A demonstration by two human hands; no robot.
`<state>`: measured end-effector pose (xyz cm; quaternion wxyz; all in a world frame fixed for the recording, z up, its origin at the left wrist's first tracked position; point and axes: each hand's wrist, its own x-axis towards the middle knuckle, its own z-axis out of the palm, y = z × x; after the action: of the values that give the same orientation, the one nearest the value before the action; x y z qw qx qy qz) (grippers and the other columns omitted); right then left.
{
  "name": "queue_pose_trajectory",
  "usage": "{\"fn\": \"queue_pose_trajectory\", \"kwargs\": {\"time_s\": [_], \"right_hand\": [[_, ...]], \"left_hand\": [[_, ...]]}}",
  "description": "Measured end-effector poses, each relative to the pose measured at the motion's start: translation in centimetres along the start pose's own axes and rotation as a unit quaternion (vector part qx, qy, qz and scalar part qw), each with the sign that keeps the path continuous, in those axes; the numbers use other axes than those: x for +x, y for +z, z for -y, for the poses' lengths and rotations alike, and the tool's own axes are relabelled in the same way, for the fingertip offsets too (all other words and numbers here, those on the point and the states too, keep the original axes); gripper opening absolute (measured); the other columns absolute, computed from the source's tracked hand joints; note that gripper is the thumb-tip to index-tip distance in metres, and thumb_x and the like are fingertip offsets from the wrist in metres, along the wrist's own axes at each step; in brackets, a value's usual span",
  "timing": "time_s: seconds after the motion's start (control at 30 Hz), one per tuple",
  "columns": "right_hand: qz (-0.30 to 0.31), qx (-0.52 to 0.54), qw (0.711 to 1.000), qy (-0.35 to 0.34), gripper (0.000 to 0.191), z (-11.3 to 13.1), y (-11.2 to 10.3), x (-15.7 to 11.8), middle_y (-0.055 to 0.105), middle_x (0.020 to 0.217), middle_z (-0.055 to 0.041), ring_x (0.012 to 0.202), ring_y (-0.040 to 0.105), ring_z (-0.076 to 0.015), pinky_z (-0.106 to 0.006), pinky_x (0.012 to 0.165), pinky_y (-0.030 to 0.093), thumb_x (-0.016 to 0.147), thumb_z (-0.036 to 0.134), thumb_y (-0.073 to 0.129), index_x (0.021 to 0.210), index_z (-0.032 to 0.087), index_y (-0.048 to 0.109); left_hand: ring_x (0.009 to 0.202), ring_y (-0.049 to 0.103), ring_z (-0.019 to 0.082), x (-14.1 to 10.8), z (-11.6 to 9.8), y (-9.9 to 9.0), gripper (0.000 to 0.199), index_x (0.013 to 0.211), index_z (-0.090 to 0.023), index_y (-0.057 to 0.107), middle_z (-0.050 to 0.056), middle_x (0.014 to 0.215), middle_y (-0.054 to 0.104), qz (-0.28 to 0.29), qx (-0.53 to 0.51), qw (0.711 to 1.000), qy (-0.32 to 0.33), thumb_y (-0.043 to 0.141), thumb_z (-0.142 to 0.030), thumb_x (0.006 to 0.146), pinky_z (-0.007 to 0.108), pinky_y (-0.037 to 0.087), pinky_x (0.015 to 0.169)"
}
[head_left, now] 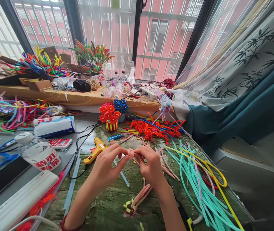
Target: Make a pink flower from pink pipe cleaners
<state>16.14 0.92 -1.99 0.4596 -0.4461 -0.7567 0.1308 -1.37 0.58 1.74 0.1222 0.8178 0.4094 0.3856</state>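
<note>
Between my two hands, above the green tabletop, is a small coiled pink pipe-cleaner piece (130, 153). My left hand (111, 160) pinches its left side between thumb and fingers. From the right, the fingertips of my right hand (149, 162) press on the same piece, with a pink stem running beside them. Just left of my left hand lies a yellow glue gun (96, 150). Loose pink pipe cleaners (168, 166) are spread to the right of my right hand, and more pink stems (143, 195) with small yellow bits lie below, between my forearms.
Turquoise pipe cleaners (194, 183) cover the right side. Red ones (151, 128) lie behind my hands, near a striped pot (111, 126) of red flowers. At left are a plastic bottle (40, 152), a black phone (4, 179), blue scissors (5, 157) and a white power strip (19, 202).
</note>
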Motion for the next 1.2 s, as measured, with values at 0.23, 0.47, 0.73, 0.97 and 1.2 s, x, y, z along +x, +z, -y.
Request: {"fn": "queue_pose_trajectory", "kwargs": {"time_s": [0.23,0.47,0.73,0.97,1.2], "right_hand": [[0.012,-0.001,1.0,0.012,0.016,0.1,0.0,-0.1,0.061,0.075,-0.0037,0.072,0.053,-0.0191,-0.029,0.065,0.038,0.091,0.013,0.051,0.082,0.019,0.063],[0.009,0.022,1.0,0.015,0.016,-0.1,0.0,-0.1,0.062,0.076,-0.0038,0.072,0.055,-0.0185,-0.028,0.064,0.04,0.091,0.015,0.051,0.085,0.019,0.064],[0.019,0.067,0.997,0.02,0.015,-0.3,0.1,-0.2,0.063,0.071,-0.003,0.066,0.056,-0.0172,-0.027,0.057,0.04,0.09,0.021,0.056,0.081,0.02,0.068],[0.003,0.067,0.998,0.014,0.015,-0.2,0.0,-0.3,0.063,0.07,-0.0033,0.066,0.056,-0.0172,-0.026,0.056,0.041,0.088,0.02,0.057,0.079,0.019,0.068],[-0.011,0.042,0.999,-0.002,0.016,-0.1,0.0,-0.3,0.061,0.07,-0.0037,0.066,0.055,-0.0172,-0.027,0.056,0.04,0.089,0.018,0.055,0.079,0.019,0.067]], "left_hand": [[0.073,0.059,0.016,0.2,0.0,0.3,0.017,0.075,-0.019,0.065,0.001,0.073,0.064,-0.019,-0.007,1.0,-0.005,0.057,-0.026,0.089,0.031,0.045,0.076],[0.069,0.059,0.016,0.1,0.1,0.3,0.016,0.075,-0.019,0.068,0.001,0.071,0.065,-0.029,-0.016,0.999,0.001,0.058,-0.024,0.088,0.03,0.044,0.072],[0.062,0.055,0.014,0.0,0.0,0.1,0.016,0.073,-0.02,0.068,-0.001,0.065,0.064,-0.04,-0.009,0.999,0.002,0.059,-0.023,0.086,0.026,0.042,0.062],[0.06,0.054,0.014,0.0,-0.6,0.4,0.019,0.07,-0.019,0.067,0.0,0.064,0.061,-0.061,0.001,0.998,0.015,0.058,-0.022,0.087,0.025,0.041,0.059],[0.064,0.053,0.015,-0.3,-0.8,0.8,0.02,0.07,-0.018,0.063,0.001,0.065,0.06,-0.094,0.074,0.991,0.054,0.055,-0.019,0.088,0.028,0.043,0.064]]}}
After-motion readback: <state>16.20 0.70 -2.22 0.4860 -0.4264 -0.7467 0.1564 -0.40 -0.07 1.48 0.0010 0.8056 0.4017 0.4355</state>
